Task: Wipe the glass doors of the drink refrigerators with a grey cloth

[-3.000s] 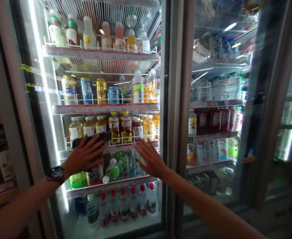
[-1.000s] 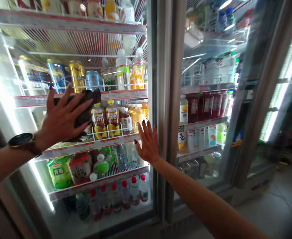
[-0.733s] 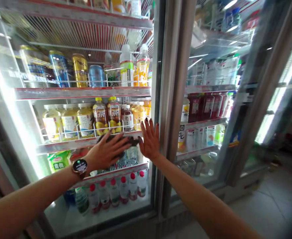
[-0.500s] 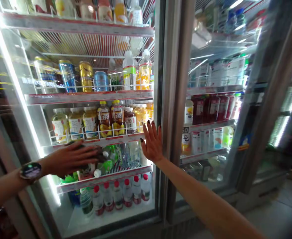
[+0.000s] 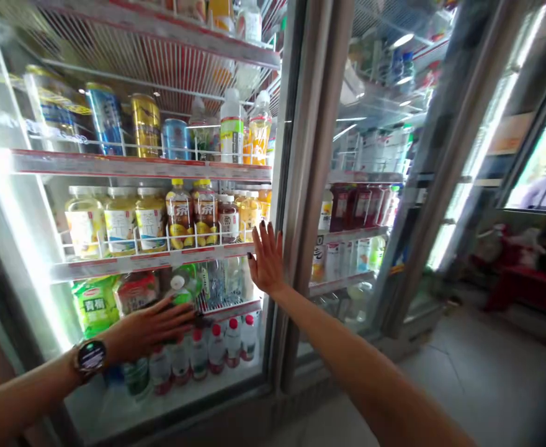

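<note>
My left hand (image 5: 149, 329), with a dark round watch (image 5: 90, 356) on its wrist, reaches across the lower front of a lit drinks fridge. Its fingers are stretched out and hold nothing. Behind it lie a green bag (image 5: 95, 304), a red package (image 5: 137, 290) and a green bottle on its side (image 5: 187, 282), partly hidden. My right hand (image 5: 267, 259) is spread with its palm toward the fridge, beside the metal door frame (image 5: 296, 205). Whether it touches the glass, I cannot tell. Near its fingertips are yellow bottles (image 5: 248, 211) on the middle shelf.
Tea bottles with yellow caps (image 5: 180, 214) and cans (image 5: 145, 124) fill the upper shelves. Red-capped water bottles (image 5: 216, 347) stand at the bottom. Another glass-doored fridge section (image 5: 361, 198) is on the right, with grey floor (image 5: 463, 372) and a red table (image 5: 524, 292) beyond.
The view has turned right and shifted, bringing the floor and a window into sight. My left hand sits lower in the view, uncovering the green bag and red package; my right hand stays beside the frame.
</note>
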### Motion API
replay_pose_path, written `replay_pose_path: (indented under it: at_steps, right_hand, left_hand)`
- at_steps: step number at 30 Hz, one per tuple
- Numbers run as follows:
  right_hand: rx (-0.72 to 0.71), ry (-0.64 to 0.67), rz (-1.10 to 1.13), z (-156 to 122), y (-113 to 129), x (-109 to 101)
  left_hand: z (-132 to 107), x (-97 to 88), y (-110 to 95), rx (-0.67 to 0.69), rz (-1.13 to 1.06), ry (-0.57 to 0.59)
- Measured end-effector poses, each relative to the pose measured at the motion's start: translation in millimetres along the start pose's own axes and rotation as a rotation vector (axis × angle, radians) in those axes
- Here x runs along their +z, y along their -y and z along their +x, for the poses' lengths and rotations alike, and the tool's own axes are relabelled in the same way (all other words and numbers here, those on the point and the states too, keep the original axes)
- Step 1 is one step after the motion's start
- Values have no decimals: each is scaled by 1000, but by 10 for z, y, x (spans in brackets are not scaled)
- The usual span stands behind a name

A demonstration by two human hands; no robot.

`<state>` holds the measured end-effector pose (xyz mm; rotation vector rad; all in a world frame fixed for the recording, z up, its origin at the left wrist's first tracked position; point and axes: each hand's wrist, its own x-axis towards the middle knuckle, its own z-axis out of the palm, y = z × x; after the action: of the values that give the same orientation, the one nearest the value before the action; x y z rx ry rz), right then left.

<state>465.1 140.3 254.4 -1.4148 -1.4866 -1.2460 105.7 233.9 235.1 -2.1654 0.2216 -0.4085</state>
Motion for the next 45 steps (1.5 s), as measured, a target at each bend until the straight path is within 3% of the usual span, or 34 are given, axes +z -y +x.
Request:
replay_pose_path:
  at_steps: [2,4,5,6,8,10,12,15,17,19,20,22,24,25,26,28,30,32,35,38,40,42,44,45]
  right_hand:
    - [12,-3,16,-5,34,9]
    - [42,-28,40,-10,74,33]
    - [53,-43,51,-14,90,48]
    - [62,-57,59,-17,102,63]
    - [67,-83,68,-26,107,92]
    - [60,-97,72,-35,94,113]
    - [49,-101,70,-41,75,123]
    - [46,-88,54,-43,55,119]
    - [53,-72,42,-42,52,110]
    - [48,-61,43,-41,55,98]
    - [42,-58,48,-40,58,92]
    - [37,-62,62,-37,66,82]
    - [42,-74,77,-36,76,79]
    - [46,-82,84,-37,80,82]
    - [50,-90,90,-39,82,86]
    - [47,-103,100,-46,81,98]
    - [44,-113,99,-50,74,107]
    - [32,-119,89,-51,64,109]
    - [13,-117,65,-51,49,99]
    - [17,-96,56,-54,47,81]
    - [22,-82,73,-54,55,72]
    - [25,-79,95,-52,68,68]
    - [33,-86,105,-50,78,68]
    - [36,-93,110,-51,80,71]
  left_hand:
    - [-470,-172,238,19,-18,9]
    - [-709,-543,764,-40,-46,-49]
    - [-709,-761,1069,-105,-47,-69]
    - [-628,-971,1359,-174,-22,-103]
    - [-266,-1288,1795,-547,120,-235]
    - [245,-1377,1936,-828,180,-340]
    - [742,-1225,1761,-898,172,-369]
    - [1126,-709,1080,-680,115,-220]
    - [996,-346,555,-449,69,-93]
    - [568,-108,180,-213,20,-14]
    - [284,-65,101,-113,2,14]
    - [-284,-155,211,0,-26,33]
    - [-664,-464,631,-58,-41,33]
    - [-733,-675,904,-138,-37,6]
    - [-713,-898,1182,-255,-16,-38]
    - [-434,-1281,1649,-677,121,-190]
    - [43,-1442,1867,-915,169,-266]
    - [530,-1318,1769,-957,158,-279]
    - [918,-790,1150,-684,103,-200]
    - [675,-308,463,-284,14,-40]
    - [239,-214,273,-146,-29,22]
    - [-231,-349,398,-128,-67,58]
    - [-538,-655,776,-225,-64,48]
    - [-582,-831,1012,-304,-33,24]
